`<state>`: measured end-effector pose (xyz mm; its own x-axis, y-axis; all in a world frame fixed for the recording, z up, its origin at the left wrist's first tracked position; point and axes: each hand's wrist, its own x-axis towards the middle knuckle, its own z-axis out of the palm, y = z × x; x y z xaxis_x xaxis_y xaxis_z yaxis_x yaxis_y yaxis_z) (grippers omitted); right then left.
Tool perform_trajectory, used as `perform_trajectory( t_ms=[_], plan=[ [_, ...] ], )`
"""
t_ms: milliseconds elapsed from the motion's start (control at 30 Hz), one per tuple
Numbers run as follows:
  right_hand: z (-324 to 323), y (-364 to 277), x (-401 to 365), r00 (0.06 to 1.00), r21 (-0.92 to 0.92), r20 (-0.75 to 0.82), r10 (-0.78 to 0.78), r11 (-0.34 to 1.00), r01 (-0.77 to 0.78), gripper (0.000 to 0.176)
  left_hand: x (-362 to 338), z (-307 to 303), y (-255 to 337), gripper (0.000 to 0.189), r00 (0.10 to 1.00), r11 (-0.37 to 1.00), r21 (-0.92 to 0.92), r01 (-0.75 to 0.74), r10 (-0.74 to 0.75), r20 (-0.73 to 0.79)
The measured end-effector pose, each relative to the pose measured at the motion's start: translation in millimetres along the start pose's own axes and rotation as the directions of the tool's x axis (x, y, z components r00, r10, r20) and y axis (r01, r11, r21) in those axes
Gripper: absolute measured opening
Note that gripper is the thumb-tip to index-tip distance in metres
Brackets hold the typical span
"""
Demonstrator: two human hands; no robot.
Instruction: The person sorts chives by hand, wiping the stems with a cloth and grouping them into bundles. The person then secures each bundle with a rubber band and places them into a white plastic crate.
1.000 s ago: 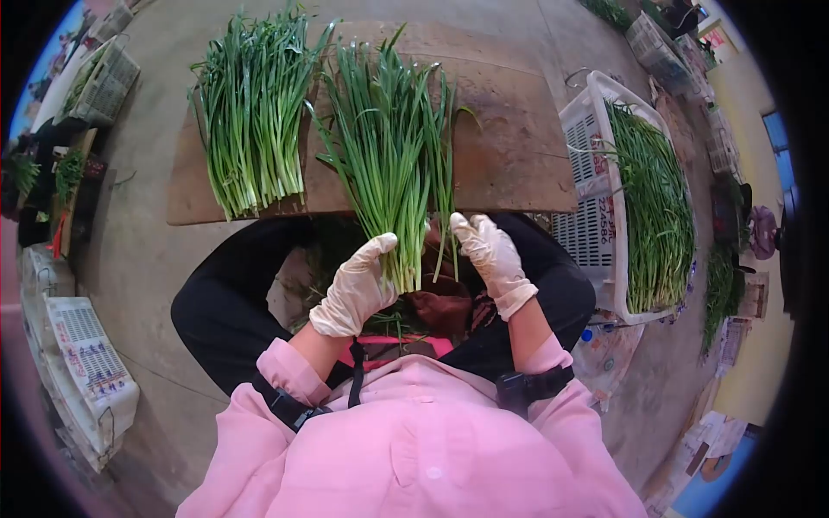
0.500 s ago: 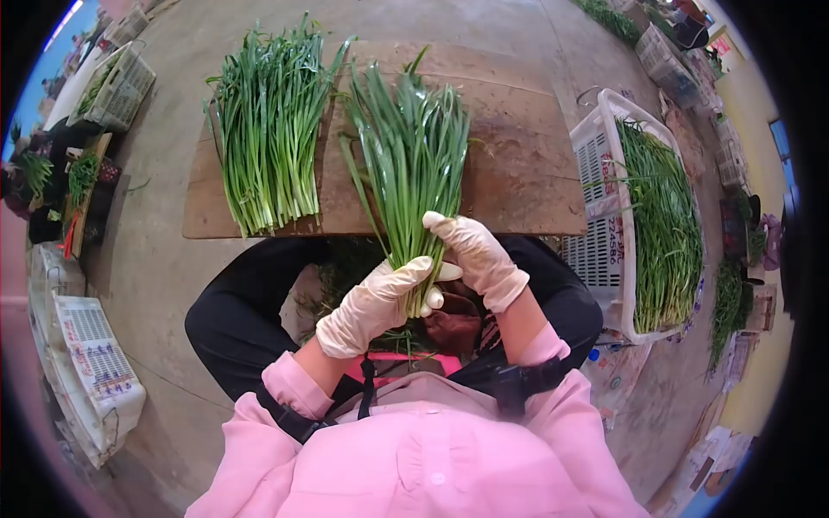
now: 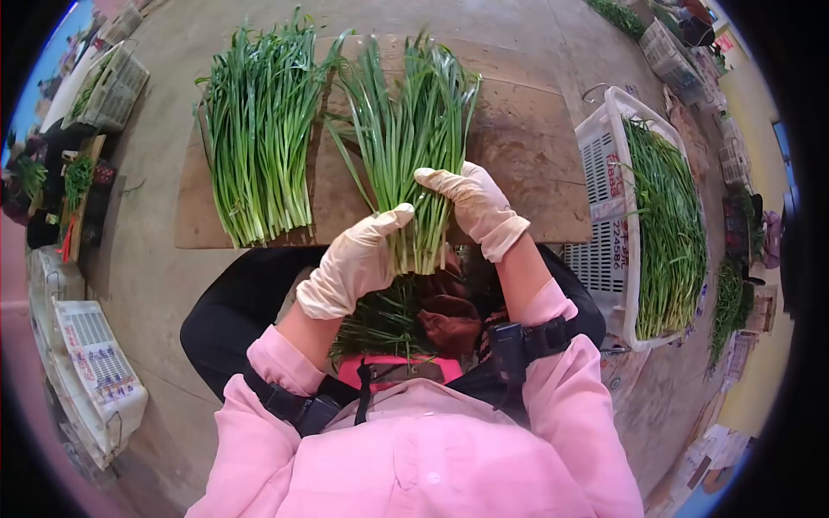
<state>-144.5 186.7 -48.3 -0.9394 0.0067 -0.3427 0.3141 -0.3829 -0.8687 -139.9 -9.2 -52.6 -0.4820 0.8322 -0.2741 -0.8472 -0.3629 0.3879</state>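
Note:
A bunch of garlic chives, with long green leaves and pale cut ends toward me, lies partly on the wooden board. My left hand, in a cream glove, grips its lower left side, the thumb on top of the stems. Gloved the same way, my right hand holds the bunch from the right, a little higher, thumb laid across the front. The fingers under the stems are hidden. To the left, a wider pile of garlic chives rests on the board, its stem ends roughly even along the near edge.
The wooden board stands before my knees. On the right is a white plastic crate heaped with greens. Loose leaves and a brown cloth sit between my legs. More crates stand at both sides.
Both hands have moved apart around the bunch, and the right has shifted up along the stems. The bunch has moved forward onto the board and its leaves have spread wider.

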Motion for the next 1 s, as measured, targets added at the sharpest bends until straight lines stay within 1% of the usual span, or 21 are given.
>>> perform_trajectory(
  t_ms=[33,67,100,133,167,200,267,300,400,433,533,667,700,767,800,833,867,933,1000],
  plan=[
    [-5,-5,5,1.0,-0.04,0.019,-0.025,0.999,0.026,0.019,2,-2,7,0.042,1.0,1.0,0.011,-0.02,0.019,0.018],
    [-1,-17,5,1.0,-0.046,-0.004,-0.012,0.999,0.011,0.018,5,-1,15,0.04,0.999,0.999,0.021,-0.04,0.039,0.035],
    [-1,-22,11,0.999,-0.035,0.016,-0.044,0.998,0.044,0.019,8,0,20,0.037,0.996,0.997,0.033,-0.066,0.068,-0.061],
    [-2,-26,19,0.997,-0.022,0.034,-0.074,0.997,0.075,0.02,10,4,24,0.04,0.982,0.989,0.113,-0.092,0.109,-0.153],
    [-6,-29,27,0.998,-0.043,0.044,-0.05,0.998,0.052,0.023,17,6,28,0.042,0.972,0.969,0.232,-0.078,0.126,-0.199],
    [-11,-23,37,0.998,-0.163,0.013,-0.065,0.984,0.066,0.024,22,6,31,0.043,0.96,0.936,0.348,-0.056,0.147,-0.239],
    [-15,-14,53,0.994,-0.401,-0.036,-0.107,0.912,0.084,0.027,19,0,38,0.047,0.95,0.872,0.483,0.079,0.082,-0.303],
    [-19,-19,54,0.97,-0.825,-0.169,-0.176,0.564,-0.042,0.043,18,-1,41,0.049,0.94,0.827,0.542,0.15,0.05,-0.337],
    [-13,-23,44,0.937,-0.896,-0.266,-0.226,0.417,-0.154,0.053,17,18,53,0.055,0.896,0.549,0.768,0.329,0.074,-0.437],
    [-18,-18,45,0.95,-0.828,-0.248,-0.19,0.551,-0.106,0.053,15,20,55,0.06,0.899,0.505,0.794,0.338,0.076,-0.431],
    [-17,-17,41,0.929,-0.862,-0.261,-0.261,0.497,-0.103,0.058,17,24,52,0.059,0.869,0.331,0.853,0.404,0.154,-0.471],
    [-13,-24,39,0.907,-0.692,-0.409,-0.096,0.681,-0.24,0.094,15,7,43,0.064,0.865,0.226,0.923,0.312,0.334,-0.375],
    [-20,-16,42,0.923,-0.718,-0.37,-0.106,0.662,-0.212,0.1,14,12,42,0.062,0.822,0.251,0.878,0.408,0.318,-0.473],
    [-27,-9,34,0.896,-0.862,-0.298,-0.329,0.497,-0.104,0.094,13,-12,34,0.058,0.819,0.089,0.94,0.33,0.467,-0.332],
    [-20,-13,22,0.871,-0.915,-0.246,-0.425,0.398,-0.064,0.091,9,-4,36,0.061,0.84,0.106,0.936,0.337,0.415,-0.349],
    [-18,-23,5,0.875,-0.959,-0.216,-0.434,0.262,-0.107,0.087,4,4,38,0.067,0.858,0.122,0.931,0.345,0.361,-0.365],
    [-21,-23,-6,0.823,-0.958,-0.168,-0.543,0.287,-0.006,0.079,-2,16,38,0.061,0.861,0.178,0.928,0.328,0.348,-0.371],
    [-28,-27,-41,0.739,-0.899,-0.079,-0.67,0.368,0.238,0.061,-13,24,36,0.055,0.867,0.25,0.947,0.204,0.403,-0.293],
    [-25,-29,-85,0.817,-0.657,-0.148,-0.557,0.673,0.34,0.05,-16,6,26,0.05,0.817,0.38,0.923,-0.062,0.55,-0.172]
  ],
)
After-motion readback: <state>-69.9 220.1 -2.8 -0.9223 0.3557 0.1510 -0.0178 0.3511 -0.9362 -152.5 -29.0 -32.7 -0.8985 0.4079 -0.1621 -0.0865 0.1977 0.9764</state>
